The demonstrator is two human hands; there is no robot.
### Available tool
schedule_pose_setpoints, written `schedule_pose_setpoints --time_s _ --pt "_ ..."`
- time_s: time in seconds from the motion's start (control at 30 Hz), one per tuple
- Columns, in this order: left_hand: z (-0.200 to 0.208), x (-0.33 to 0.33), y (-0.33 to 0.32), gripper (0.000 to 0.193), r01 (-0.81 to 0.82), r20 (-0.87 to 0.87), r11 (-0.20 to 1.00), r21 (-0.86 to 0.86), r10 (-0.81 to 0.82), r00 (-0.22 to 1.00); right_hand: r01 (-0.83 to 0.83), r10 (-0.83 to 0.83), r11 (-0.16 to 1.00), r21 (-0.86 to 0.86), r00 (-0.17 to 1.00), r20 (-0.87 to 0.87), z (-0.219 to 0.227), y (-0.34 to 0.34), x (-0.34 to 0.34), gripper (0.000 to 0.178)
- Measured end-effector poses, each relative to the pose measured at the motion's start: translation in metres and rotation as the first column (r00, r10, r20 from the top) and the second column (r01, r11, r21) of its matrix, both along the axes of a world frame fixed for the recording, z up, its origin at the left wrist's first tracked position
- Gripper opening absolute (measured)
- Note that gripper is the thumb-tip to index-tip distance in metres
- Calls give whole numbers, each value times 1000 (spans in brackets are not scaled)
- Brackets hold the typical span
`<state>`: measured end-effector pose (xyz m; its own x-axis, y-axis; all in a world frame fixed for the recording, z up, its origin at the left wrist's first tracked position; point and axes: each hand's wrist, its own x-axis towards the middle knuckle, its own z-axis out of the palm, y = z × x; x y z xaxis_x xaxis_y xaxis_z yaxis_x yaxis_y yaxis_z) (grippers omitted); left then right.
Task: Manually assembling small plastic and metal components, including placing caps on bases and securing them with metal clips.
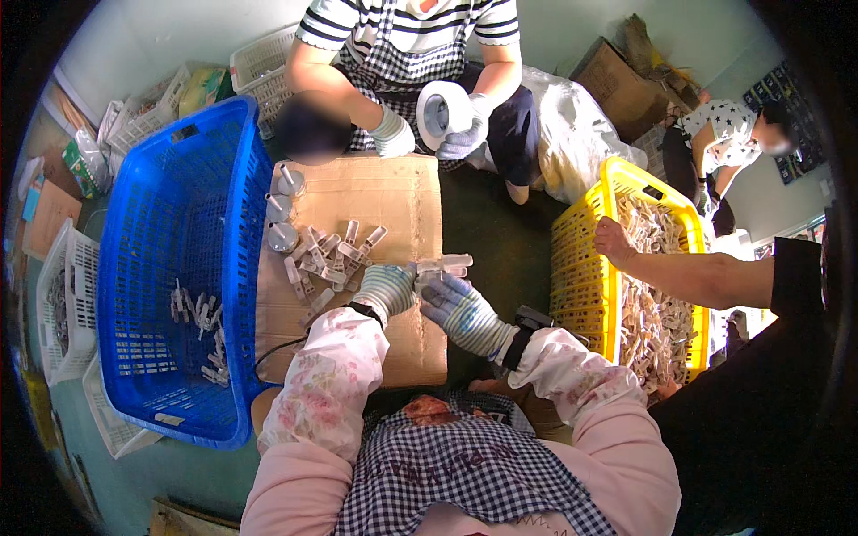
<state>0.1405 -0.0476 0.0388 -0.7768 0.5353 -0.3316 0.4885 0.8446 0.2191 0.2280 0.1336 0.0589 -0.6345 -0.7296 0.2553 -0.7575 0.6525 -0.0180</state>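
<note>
With gloved left hand (388, 291) and right hand (460, 310) together, grasping clear plastic pieces (454, 263) over the right edge of the cardboard worktop (402, 201). Probably well short of finished, with a loose pile (329, 257) beside the left hand, just a few clusters (206, 314) inside the blue basket (239, 268) and a large heap (661, 268) filling the yellow basket (581, 277). Impossible to tell which basket to count as done.

Left hand (386, 291) and right hand (466, 314), both gloved, meet on clear plastic pieces (451, 265) above the cardboard (393, 192)! A loose pile (329, 259) sits beside the left; blue basket (114, 295) further left, yellow crate (585, 277) right, a co-worker (407, 36) opposite gripping a white roll (458, 109).
</note>
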Motion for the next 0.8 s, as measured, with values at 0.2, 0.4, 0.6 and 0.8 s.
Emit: schedule_pose_setpoints --time_s 0.2,0.4,0.6,0.8 --pt "6 -5 11 36 -60 85 993 -100 69 994 -98 59 988 119 953 298 53 -15 13 32" --pt "-44 0 7 47 6 -196 990 140 21 980 198 -392 850 488 857 335 19 -30 -79 38" --pt "-19 4 8 61 5 12 996 -84 -4 1000 405 -513 770 493 852 103 0 -48 -58 26" --pt "-24 1 18 54 29 -63 999 14 -28 998 425 -575 766 482 789 217 -9 -35 -68 27"
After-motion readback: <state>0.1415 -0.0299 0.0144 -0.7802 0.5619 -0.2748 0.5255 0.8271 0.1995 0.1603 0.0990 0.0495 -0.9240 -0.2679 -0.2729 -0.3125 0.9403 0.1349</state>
